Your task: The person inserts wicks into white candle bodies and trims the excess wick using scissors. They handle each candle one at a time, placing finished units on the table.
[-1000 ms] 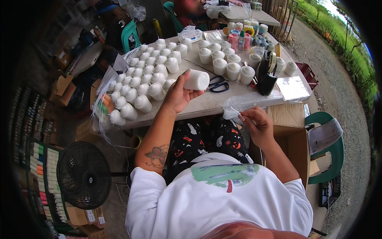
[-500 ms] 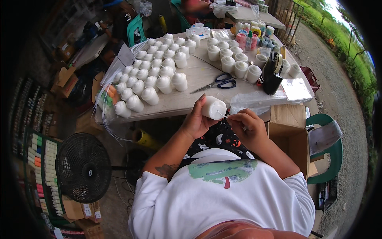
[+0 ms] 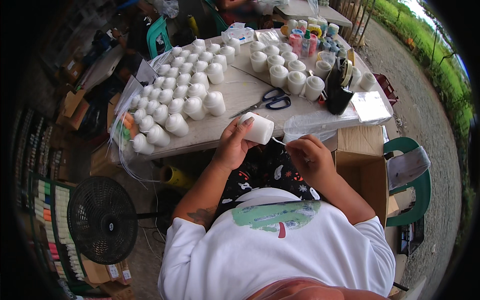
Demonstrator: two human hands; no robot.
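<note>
My left hand (image 3: 231,146) is wrapped round a white pillar candle (image 3: 260,131), held tilted just past the table's near edge with its end toward my right hand. A thin white wick (image 3: 279,141) sticks out from that end. My right hand (image 3: 311,156) pinches the wick's tip between thumb and fingers. On the table (image 3: 240,90) beyond, dark-handled scissors (image 3: 276,98) lie with their blades apart. Rows of white candles (image 3: 194,107) with domed tops fill the left side. Another group of them (image 3: 296,81) stands to the right of the scissors.
A black tape dispenser (image 3: 340,90) and a clear plastic sheet (image 3: 310,125) lie at the table's right. Below them is an open cardboard box (image 3: 362,170). To my left stand a black fan (image 3: 102,220) and a yellow roll (image 3: 176,175). Colourful jars (image 3: 302,44) sit farther back.
My left hand has shifted a little left and turned the candle more side-on. My right hand keeps its pinch on the wick, with a wider gap between the hands.
</note>
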